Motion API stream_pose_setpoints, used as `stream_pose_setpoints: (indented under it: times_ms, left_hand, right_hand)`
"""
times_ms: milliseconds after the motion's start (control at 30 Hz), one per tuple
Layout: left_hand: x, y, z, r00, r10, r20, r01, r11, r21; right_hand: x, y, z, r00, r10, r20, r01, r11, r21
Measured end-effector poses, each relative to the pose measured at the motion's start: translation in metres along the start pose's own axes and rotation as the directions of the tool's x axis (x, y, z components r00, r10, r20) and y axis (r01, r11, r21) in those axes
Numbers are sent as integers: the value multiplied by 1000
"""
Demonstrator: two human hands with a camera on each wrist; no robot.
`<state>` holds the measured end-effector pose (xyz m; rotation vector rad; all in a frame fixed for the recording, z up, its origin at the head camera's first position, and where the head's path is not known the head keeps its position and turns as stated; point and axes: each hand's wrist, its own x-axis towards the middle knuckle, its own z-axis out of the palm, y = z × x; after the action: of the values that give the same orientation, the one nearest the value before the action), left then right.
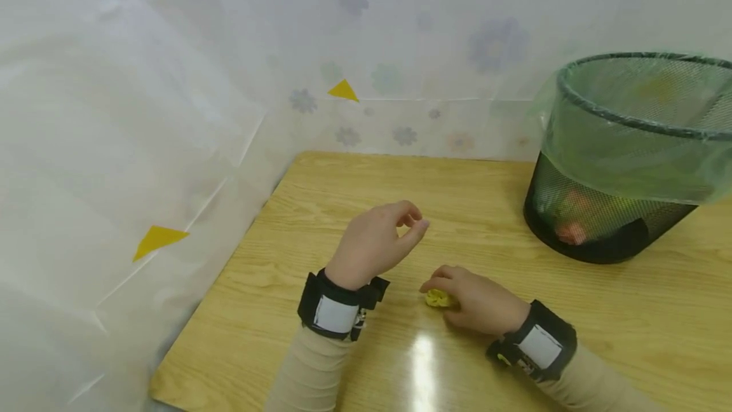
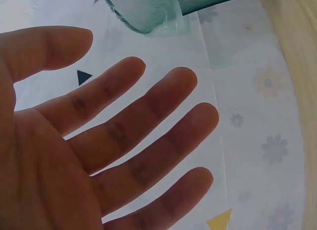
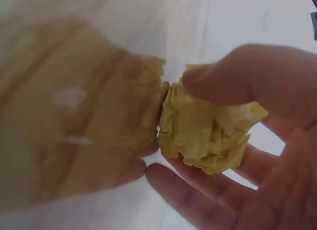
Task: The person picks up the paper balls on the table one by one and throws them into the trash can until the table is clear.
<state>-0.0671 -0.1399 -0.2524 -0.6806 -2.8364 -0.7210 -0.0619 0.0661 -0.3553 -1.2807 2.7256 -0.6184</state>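
A crumpled ball of yellow paper [image 1: 439, 298] is at the table's surface, held between the thumb and fingers of my right hand [image 1: 480, 301]. The right wrist view shows the thumb over the yellow paper ball [image 3: 208, 128] and fingertips touching the table beneath it. My left hand [image 1: 377, 240] hovers over the table, up and left of the right one, holding nothing. In the left wrist view the fingers of the left hand [image 2: 119, 131] are spread apart and loosely extended.
A black mesh wastebasket [image 1: 572, 208] with a green plastic liner [image 1: 623, 157] stands at the right; colored things show through its mesh. The wooden table [image 1: 274, 259] meets a flower-patterned white sheet [image 1: 429, 49] at the back. Yellow triangles [image 1: 159, 240] mark the sheeting at left and back.
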Motion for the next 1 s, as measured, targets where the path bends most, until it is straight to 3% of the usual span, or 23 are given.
stream_pose_setpoints:
  times_ms: [433, 1000]
  left_hand:
    - [0, -1, -3, 1000, -20, 0, 20, 1000, -23]
    - [-4, 1, -7, 999, -46, -8, 45, 998, -35]
  right_hand:
    - [1, 6, -6, 999, 29, 38, -36, 978, 207]
    - [-6, 2, -16, 997, 77, 10, -78, 977, 201]
